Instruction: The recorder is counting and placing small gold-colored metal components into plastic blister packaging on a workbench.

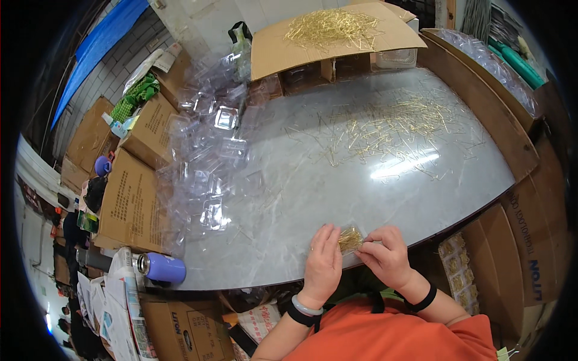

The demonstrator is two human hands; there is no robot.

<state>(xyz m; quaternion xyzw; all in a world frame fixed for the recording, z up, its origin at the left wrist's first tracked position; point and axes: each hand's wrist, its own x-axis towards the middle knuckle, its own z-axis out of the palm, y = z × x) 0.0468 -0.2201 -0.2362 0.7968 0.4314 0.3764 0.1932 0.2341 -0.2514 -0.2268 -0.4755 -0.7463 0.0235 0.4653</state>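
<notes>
At the table's near edge, a small clear plastic box filled with thin gold wire hooks sits between my hands. My left hand lies along its left side, fingers straight and together, holding it. The thumb and fingers of my right hand are pinched together at the box's right side; what is between them is too small to make out. Farther off, a loose spread of gold wire hooks covers the right part of the grey table.
Many clear plastic boxes heap up on the left. A cardboard sheet at the back bears a pile of gold hooks. A purple bottle lies at the near left corner. Filled boxes stand in a carton on the right.
</notes>
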